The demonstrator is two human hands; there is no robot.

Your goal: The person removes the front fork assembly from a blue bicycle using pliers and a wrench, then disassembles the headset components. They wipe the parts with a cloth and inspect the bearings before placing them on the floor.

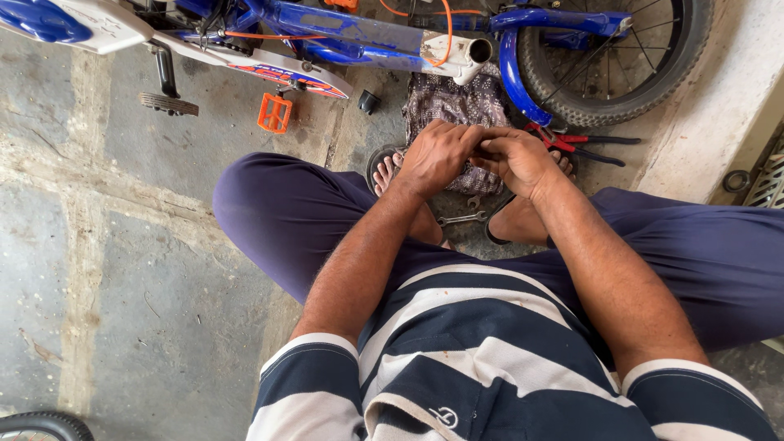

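Observation:
My left hand (437, 155) and my right hand (514, 159) meet with closed fingers above a patterned cloth (449, 102) on the floor. Something small is pinched between them, but the fingers hide what it is. A blue child's bicycle (367, 37) lies on its side just beyond the hands, its open frame tube (480, 51) facing them. Red-handled pliers (572, 145) lie right of my right hand. A silver spanner (461, 218) rests on the floor between my feet, below the hands.
The bicycle's rear wheel (621, 57) lies at top right by a concrete ledge (719, 98). An orange pedal (274, 113) and a small black cap (369, 101) sit left of the cloth. Another tyre (41, 425) shows at bottom left. Grey stone floor spreads left.

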